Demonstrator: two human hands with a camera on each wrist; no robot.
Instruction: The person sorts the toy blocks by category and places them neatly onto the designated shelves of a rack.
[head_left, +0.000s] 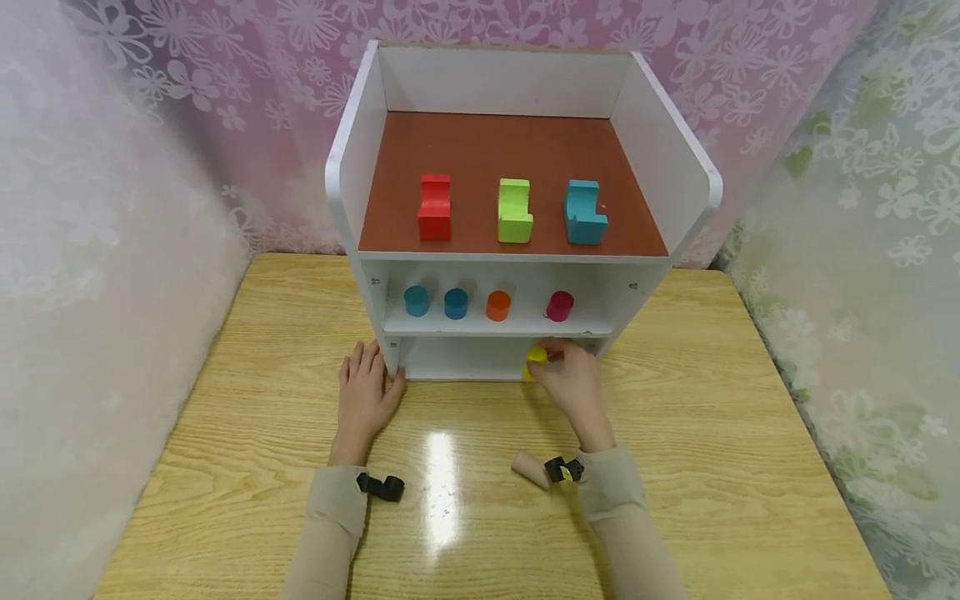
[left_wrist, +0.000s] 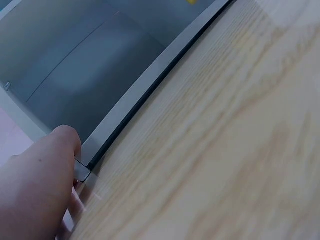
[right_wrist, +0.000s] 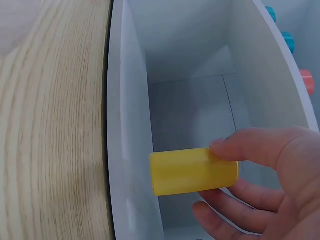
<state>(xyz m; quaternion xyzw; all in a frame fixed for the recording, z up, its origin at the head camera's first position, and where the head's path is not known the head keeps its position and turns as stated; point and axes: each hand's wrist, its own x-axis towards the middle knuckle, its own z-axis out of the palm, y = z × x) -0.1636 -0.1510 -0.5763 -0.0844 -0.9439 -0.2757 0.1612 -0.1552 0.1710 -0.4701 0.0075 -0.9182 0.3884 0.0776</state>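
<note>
In the lowest compartment of a white shelf unit (head_left: 498,258), my right hand (head_left: 573,379) pinches a yellow cylinder block (right_wrist: 192,171) between thumb and fingers. The right wrist view shows the block's lower end close to the compartment floor. My left hand (head_left: 365,396) holds the lower left corner of the unit, thumb at the inner side of the side panel (left_wrist: 82,169) and fingers along its outside. On the middle shelf stand a teal cylinder (head_left: 416,302), a blue cylinder (head_left: 456,304), an orange cylinder (head_left: 498,306) and a dark pink cylinder (head_left: 559,306).
On the brown top shelf stand a red notched block (head_left: 435,208), a lime green notched block (head_left: 514,212) and a teal notched block (head_left: 584,213). A plain wooden cylinder (head_left: 530,469) lies on the wooden table (head_left: 720,500) beside my right wrist. Patterned curtains hang around the table.
</note>
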